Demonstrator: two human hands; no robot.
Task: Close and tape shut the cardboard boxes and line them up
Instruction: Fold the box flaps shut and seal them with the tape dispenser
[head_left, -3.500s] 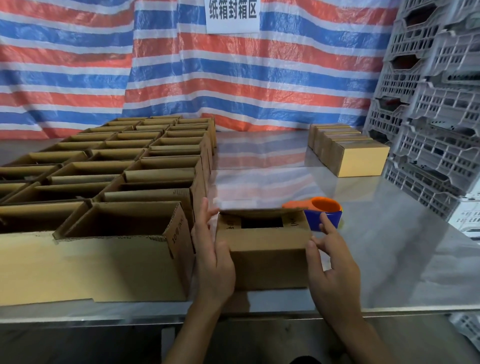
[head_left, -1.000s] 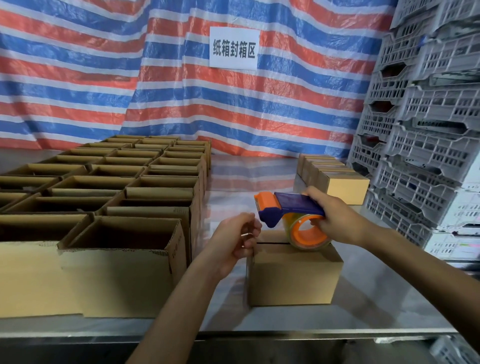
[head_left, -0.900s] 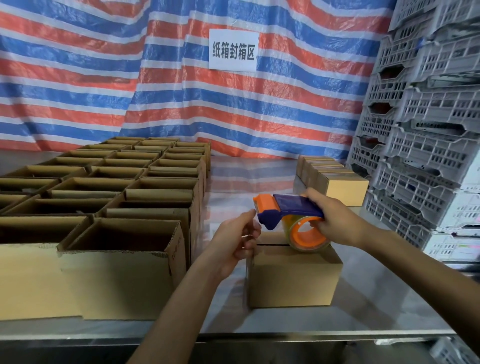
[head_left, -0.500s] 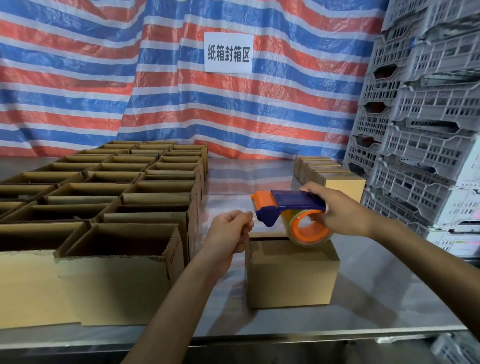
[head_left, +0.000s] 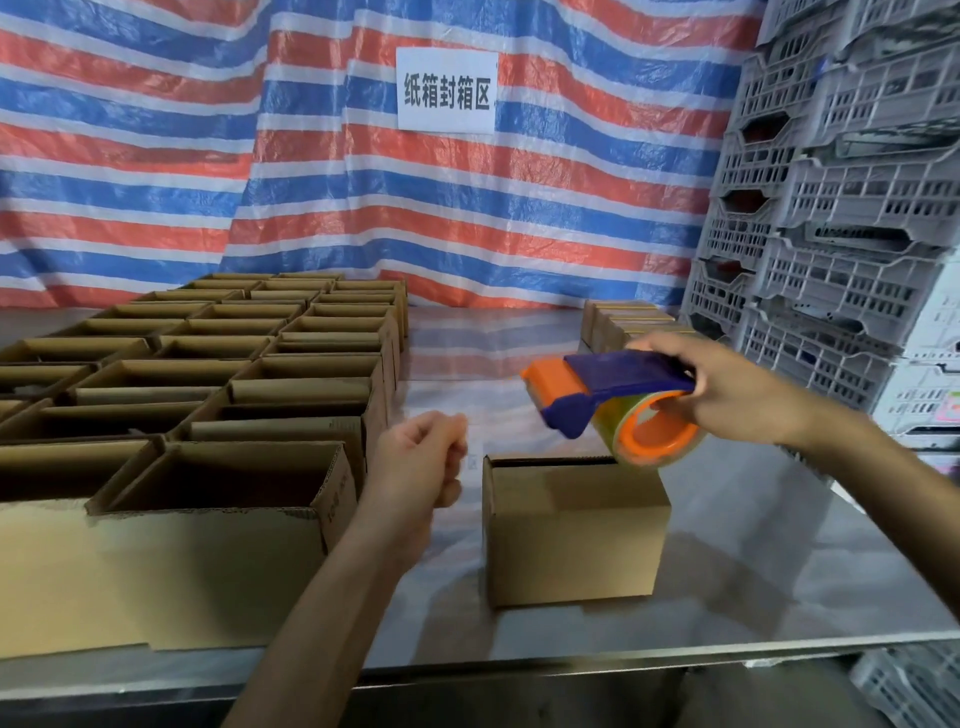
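Brown corrugated cardboard boxes (head_left: 223, 483), ranked in several rows, are seen open-topped at the left of the shiny steel table (head_left: 779, 571), so most of the sealing is judged undone. Just right of them the left hand (head_left: 421, 462) is held with fingers clenched, and whether a clear tape end is pinched cannot be told. Beside it the small closed brown cardboard box (head_left: 571, 535) stands untaped as far as can be seen, with the orange-and-blue tape dispenser (head_left: 623, 405) gripped over its top by the right hand (head_left: 737, 389). Farther back and right, a short line of closed tan boxes (head_left: 623, 322), apparently finished, is found beside grey plastic crates (head_left: 841, 270).
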